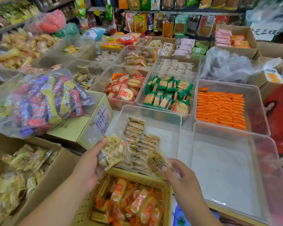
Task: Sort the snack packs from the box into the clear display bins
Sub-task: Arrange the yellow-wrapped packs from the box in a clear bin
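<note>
One left hand (88, 163), one right hand (181, 178), one snack pack (112, 152) in each, one yellow basket (167, 193).

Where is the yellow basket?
In the head view, the basket sits bottom centre, between the box on its left and the empty bin on its right.

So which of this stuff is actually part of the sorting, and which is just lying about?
Part of the job: left hand, holding a round snack pack; right hand, holding a small pack; cardboard box of packs; clear bin in front.
Just lying about: yellow basket; bag of sweets; green packs.
</note>
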`<state>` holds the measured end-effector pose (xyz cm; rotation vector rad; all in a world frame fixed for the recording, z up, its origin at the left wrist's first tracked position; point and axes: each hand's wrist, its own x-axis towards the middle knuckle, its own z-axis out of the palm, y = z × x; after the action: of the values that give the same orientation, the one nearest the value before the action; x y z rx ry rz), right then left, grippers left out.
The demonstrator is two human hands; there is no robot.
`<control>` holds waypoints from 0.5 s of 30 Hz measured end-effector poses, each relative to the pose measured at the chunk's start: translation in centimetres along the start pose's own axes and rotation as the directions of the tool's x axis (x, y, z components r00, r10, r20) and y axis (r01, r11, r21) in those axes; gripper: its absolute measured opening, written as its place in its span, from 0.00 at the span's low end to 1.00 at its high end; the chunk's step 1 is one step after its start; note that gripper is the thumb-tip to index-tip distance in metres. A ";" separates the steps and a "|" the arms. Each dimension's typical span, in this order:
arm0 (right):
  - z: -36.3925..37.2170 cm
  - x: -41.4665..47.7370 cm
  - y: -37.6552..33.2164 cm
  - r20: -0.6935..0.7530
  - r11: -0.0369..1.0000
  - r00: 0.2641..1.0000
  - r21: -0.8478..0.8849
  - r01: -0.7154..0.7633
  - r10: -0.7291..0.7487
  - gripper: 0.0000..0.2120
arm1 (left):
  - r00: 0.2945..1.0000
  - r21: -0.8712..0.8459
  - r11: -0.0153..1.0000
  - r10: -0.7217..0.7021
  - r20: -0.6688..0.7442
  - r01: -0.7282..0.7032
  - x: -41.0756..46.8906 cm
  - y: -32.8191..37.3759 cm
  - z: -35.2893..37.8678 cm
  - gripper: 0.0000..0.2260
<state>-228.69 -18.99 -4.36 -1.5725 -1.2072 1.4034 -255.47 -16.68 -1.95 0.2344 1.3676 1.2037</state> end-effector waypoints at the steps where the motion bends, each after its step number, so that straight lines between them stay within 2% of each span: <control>1: -0.1 0.8 0.0 -0.015 1.000 1.000 -0.011 -0.003 0.003 0.07 | 0.999 0.043 0.999 0.018 -0.031 -0.017 1.4 0.3 0.0 0.15; 4: -0.2 3.7 -0.2 -0.060 0.999 0.998 -0.035 -0.014 0.012 0.05 | 0.991 0.229 0.970 0.103 -0.082 -0.082 5.0 1.2 0.3 0.20; 7: -0.2 7.4 -0.9 -0.096 0.989 0.995 -0.146 0.004 -0.018 0.03 | 0.977 0.349 0.924 0.198 -0.082 -0.158 7.5 1.1 0.4 0.16; 8: 0.0 8.8 -1.4 -0.095 0.979 0.995 -0.203 0.021 -0.041 0.04 | 0.973 0.374 0.913 0.213 -0.091 -0.165 8.0 0.9 0.3 0.21; 11: 0.4 13.6 -2.0 -0.070 0.926 0.992 -0.371 0.069 -0.102 0.05 | 0.967 0.408 0.899 0.226 -0.119 -0.160 9.5 -0.4 -0.8 0.45; 13: 1.2 17.2 -1.8 -0.049 0.882 0.991 -0.463 0.090 -0.126 0.08 | 0.963 0.397 0.900 0.244 -0.117 -0.180 10.0 -1.0 -1.5 0.51; 15: 2.2 20.4 -1.4 -0.031 0.834 0.992 -0.545 0.086 -0.123 0.11 | 0.965 0.382 0.906 0.239 -0.110 -0.181 10.6 -1.3 -1.9 0.52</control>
<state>-231.48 0.54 -10.26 -1.8699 -1.7292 0.9687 -258.91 -10.25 -9.95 0.5790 1.7385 1.1496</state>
